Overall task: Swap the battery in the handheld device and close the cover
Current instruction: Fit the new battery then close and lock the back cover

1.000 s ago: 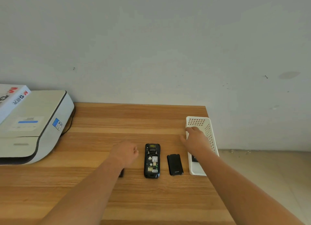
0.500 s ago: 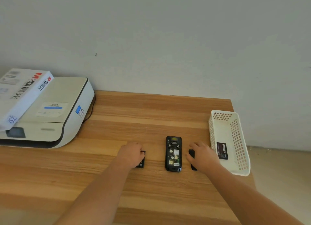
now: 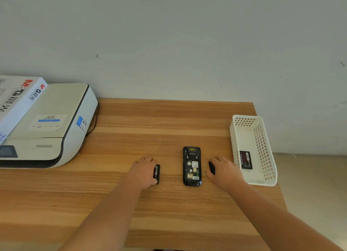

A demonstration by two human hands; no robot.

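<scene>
Black handheld device (image 3: 191, 166) lies coverless, circuitry exposed; left hand (image 3: 143, 171) grips battery (image 3: 157, 174); right hand (image 3: 224, 171) covers cover (image 3: 211, 167)

Two batteries are counted: one battery on the table (image 3: 157, 173), partly covered by the left hand (image 3: 143, 171), and one battery in the basket (image 3: 246, 159). One handheld device (image 3: 191, 166) is seen, back open. One black cover (image 3: 211, 167) is seen, mostly hidden under the right hand (image 3: 225, 171). Two hands are counted. One white basket (image 3: 262, 138), one printer (image 3: 56, 125), one white box (image 3: 16, 100) on the printer, one wooden table (image 3: 169, 123).
</scene>
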